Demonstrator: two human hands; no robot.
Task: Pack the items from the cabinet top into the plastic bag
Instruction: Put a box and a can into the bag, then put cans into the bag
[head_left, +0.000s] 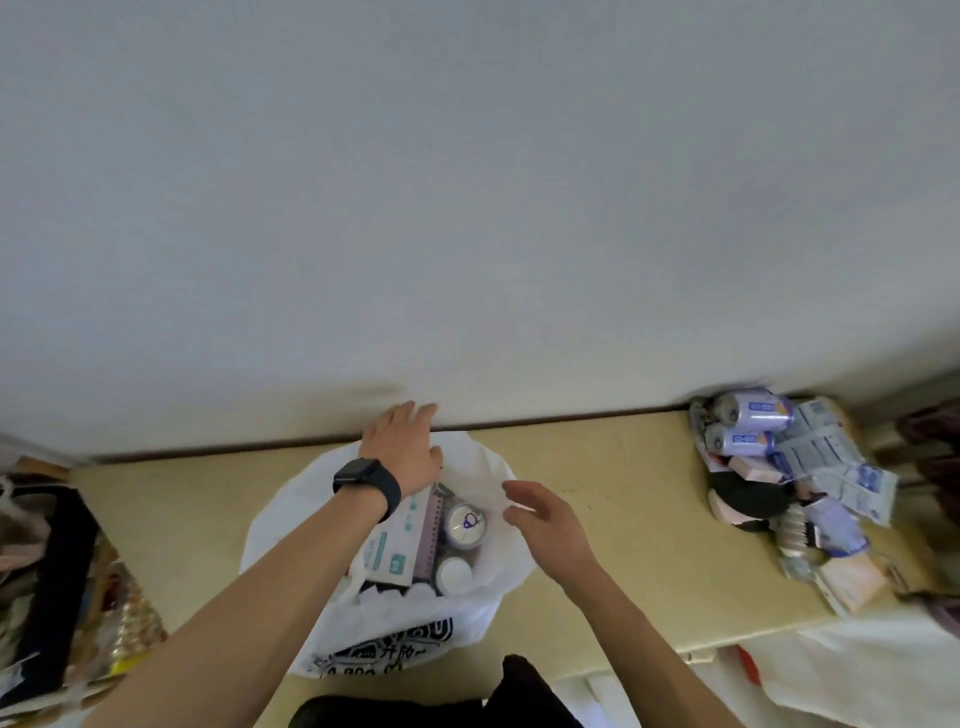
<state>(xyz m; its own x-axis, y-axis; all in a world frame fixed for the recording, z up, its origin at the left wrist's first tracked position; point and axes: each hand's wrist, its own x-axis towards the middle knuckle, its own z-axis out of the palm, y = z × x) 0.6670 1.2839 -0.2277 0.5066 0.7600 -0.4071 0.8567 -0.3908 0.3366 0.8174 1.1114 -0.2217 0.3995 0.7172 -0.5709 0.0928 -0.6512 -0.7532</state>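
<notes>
While the thin white plastic bag (291, 525) with black print sits slumped on the pale yellow cabinet top (613, 519), nothing firm props its mouth open, and that looks like the main risk. The left hand (408, 447), with a black smartwatch (366, 480) on its wrist, lies over the bag's far rim by the grey wall (467, 208). Its fingers (415, 415) are stretched nearly straight, and whether the thumb pinches the film underneath is hidden. The right hand (540, 519) hovers over the bag's right side, fingers (519, 493) loosely spread and holding nothing. Inside the bag lie a white rectangular box (395, 545), a round silver tin (465, 525) and a white-capped jar (454, 574). The mixed pile of packets and small boxes (810, 467) waits well apart to the right, with two blue cans (753, 410) lying on their sides at its back. If the right hand reaches that far, the soft rim may fold over the contents, so the next item lands on film and slides out. The bag's printed front seems to reach the cabinet's front edge, and added weight there could drag it off. Tugging packets from the pile could set the cans rolling, and the flat packets look slippery enough to fan out of a loose hold.
</notes>
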